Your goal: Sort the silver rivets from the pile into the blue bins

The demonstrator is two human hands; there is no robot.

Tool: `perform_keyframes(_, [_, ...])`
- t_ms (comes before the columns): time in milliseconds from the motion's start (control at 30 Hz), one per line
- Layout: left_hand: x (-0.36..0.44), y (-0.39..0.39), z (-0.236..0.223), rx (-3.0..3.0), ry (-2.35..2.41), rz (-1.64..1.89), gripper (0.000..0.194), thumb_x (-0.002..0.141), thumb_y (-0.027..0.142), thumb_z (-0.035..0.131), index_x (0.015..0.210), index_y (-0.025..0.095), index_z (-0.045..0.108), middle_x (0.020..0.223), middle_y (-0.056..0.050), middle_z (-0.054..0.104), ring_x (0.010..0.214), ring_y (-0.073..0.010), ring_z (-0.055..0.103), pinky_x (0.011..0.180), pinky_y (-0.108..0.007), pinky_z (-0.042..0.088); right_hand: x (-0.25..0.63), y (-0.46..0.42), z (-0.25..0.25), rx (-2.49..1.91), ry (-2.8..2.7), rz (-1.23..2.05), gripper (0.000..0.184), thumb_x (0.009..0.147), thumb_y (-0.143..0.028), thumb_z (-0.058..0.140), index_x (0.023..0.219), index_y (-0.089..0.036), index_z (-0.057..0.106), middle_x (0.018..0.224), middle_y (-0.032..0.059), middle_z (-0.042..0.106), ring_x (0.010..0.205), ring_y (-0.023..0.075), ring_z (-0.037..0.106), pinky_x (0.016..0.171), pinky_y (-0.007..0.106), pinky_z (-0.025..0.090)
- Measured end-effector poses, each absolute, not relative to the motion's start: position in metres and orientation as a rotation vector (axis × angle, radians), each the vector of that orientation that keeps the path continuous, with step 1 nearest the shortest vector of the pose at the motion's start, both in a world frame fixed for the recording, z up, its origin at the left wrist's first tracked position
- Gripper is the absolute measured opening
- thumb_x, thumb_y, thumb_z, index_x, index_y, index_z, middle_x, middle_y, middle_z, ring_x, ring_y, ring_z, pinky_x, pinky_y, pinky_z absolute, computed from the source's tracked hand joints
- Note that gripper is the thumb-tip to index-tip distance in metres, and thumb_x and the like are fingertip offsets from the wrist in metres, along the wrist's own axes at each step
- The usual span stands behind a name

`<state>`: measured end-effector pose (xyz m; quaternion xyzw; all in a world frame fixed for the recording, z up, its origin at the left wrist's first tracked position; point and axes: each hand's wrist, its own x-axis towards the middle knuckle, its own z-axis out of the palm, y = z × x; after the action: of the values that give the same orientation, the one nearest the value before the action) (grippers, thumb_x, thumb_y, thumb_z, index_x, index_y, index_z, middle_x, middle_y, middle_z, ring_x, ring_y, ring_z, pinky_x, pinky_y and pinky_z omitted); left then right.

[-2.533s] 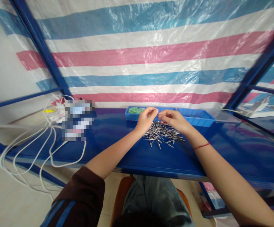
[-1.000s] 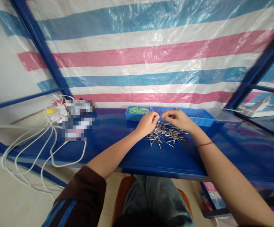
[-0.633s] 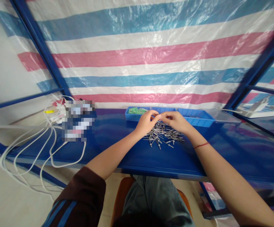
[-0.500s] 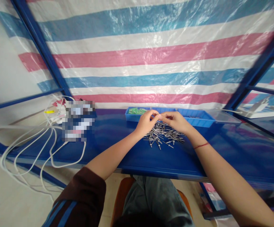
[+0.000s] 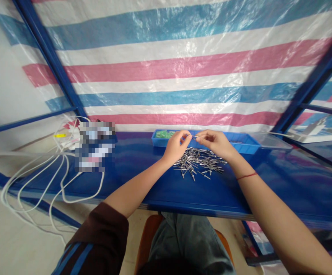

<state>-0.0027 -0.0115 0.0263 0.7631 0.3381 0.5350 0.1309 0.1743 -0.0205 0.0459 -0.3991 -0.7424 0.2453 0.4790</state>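
Note:
A thin metal blind rivet (image 5: 194, 136) spans the small gap between my two hands, above the front edge of the blue bin. My left hand (image 5: 178, 146) pinches its left end between thumb and forefinger. At the other end, the fingertips of my right hand (image 5: 216, 143) are closed on it. Part of the rivet is hidden by the fingers. Right below lies a loose pile of blind rivets (image 5: 193, 162) on the blue tabletop (image 5: 166, 189), pointing in many directions.
Behind my hands stands a long blue plastic bin (image 5: 248, 142), with green pieces (image 5: 163, 134) in its left part. White cables (image 5: 65, 179) loop over the table's left side. A striped plastic sheet (image 5: 183, 68) hangs behind, between blue metal posts.
My hands were together with fingertips touching. The right hand has drawn a little to the right, and the rivet between them now shows.

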Motion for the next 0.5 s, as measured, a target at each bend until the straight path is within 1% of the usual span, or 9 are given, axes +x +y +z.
perform_keyframes(67, [-0.002, -0.009, 0.025, 2.215, 1.009, 1.499, 0.011, 0.091, 0.026, 0.050, 0.088, 0.019, 0.057, 0.088, -0.002, 0.063, 0.080, -0.0127, 0.059, 0.071, -0.024, 0.048, 0.173, -0.025, 0.049, -1.004, -1.847, 0.440, 0.036, 0.077, -0.052, 0.062, 0.084, -0.017, 0.067, 0.080, 0.0068, 0.070, 0.067, 0.0167, 0.059, 0.064, 0.032, 0.045])
perform_keyframes(167, [-0.002, -0.007, 0.022, 2.212, 1.076, 1.364, 0.016, 0.093, 0.028, 0.046, 0.087, 0.018, 0.056, 0.087, -0.002, 0.063, 0.081, -0.0137, 0.059, 0.076, -0.027, 0.048, 0.173, -0.032, 0.054, -1.074, -1.984, 0.187, 0.038, 0.085, -0.049, 0.052, 0.070, -0.017, 0.065, 0.069, 0.0049, 0.067, 0.061, 0.0154, 0.056, 0.062, 0.030, 0.041])
perform_keyframes(267, [-0.003, -0.007, 0.018, 2.235, 1.141, 1.203, 0.018, 0.094, 0.030, 0.045, 0.100, 0.017, 0.056, 0.090, -0.004, 0.064, 0.081, -0.0147, 0.060, 0.080, -0.031, 0.048, 0.181, -0.030, 0.056, -1.189, -1.983, -0.003, 0.043, 0.089, -0.047, 0.046, 0.062, -0.018, 0.061, 0.061, 0.0044, 0.063, 0.057, 0.0153, 0.054, 0.060, 0.029, 0.038])
perform_keyframes(333, [-0.004, -0.009, 0.016, 2.338, 1.174, 1.087, 0.025, 0.093, 0.032, 0.047, 0.111, 0.017, 0.054, 0.093, -0.005, 0.065, 0.084, -0.0169, 0.060, 0.084, -0.035, 0.048, 0.194, -0.023, 0.056, -1.309, -1.852, -0.134, 0.041, 0.089, -0.046, 0.045, 0.066, -0.018, 0.062, 0.063, 0.0059, 0.064, 0.058, 0.0174, 0.056, 0.060, 0.030, 0.038])
perform_keyframes(367, [-0.005, -0.010, 0.015, 2.413, 1.189, 1.028, 0.027, 0.092, 0.033, 0.048, 0.113, 0.018, 0.055, 0.096, -0.006, 0.065, 0.089, -0.0187, 0.060, 0.086, -0.037, 0.047, 0.202, -0.020, 0.055, -1.375, -1.763, -0.206, 0.039, 0.089, -0.046, 0.044, 0.069, -0.017, 0.064, 0.065, 0.0075, 0.065, 0.061, 0.0193, 0.057, 0.061, 0.031, 0.038])
perform_keyframes(433, [-0.006, -0.013, 0.014, 2.561, 1.205, 0.910, 0.029, 0.090, 0.038, 0.050, 0.112, 0.021, 0.059, 0.104, -0.007, 0.063, 0.101, -0.0230, 0.057, 0.090, -0.042, 0.045, 0.220, -0.013, 0.053, -1.519, -1.612, -0.326, 0.040, 0.088, -0.046, 0.043, 0.075, -0.016, 0.066, 0.071, 0.0120, 0.067, 0.067, 0.0241, 0.060, 0.062, 0.033, 0.039])
perform_keyframes(500, [-0.006, -0.015, 0.012, 2.650, 1.204, 0.774, 0.031, 0.089, 0.045, 0.051, 0.108, 0.025, 0.063, 0.111, -0.007, 0.061, 0.108, -0.0270, 0.053, 0.091, -0.047, 0.043, 0.236, -0.008, 0.049, -1.673, -1.501, -0.408, 0.042, 0.089, -0.045, 0.041, 0.082, -0.014, 0.068, 0.077, 0.0170, 0.068, 0.072, 0.0285, 0.061, 0.065, 0.036, 0.039])
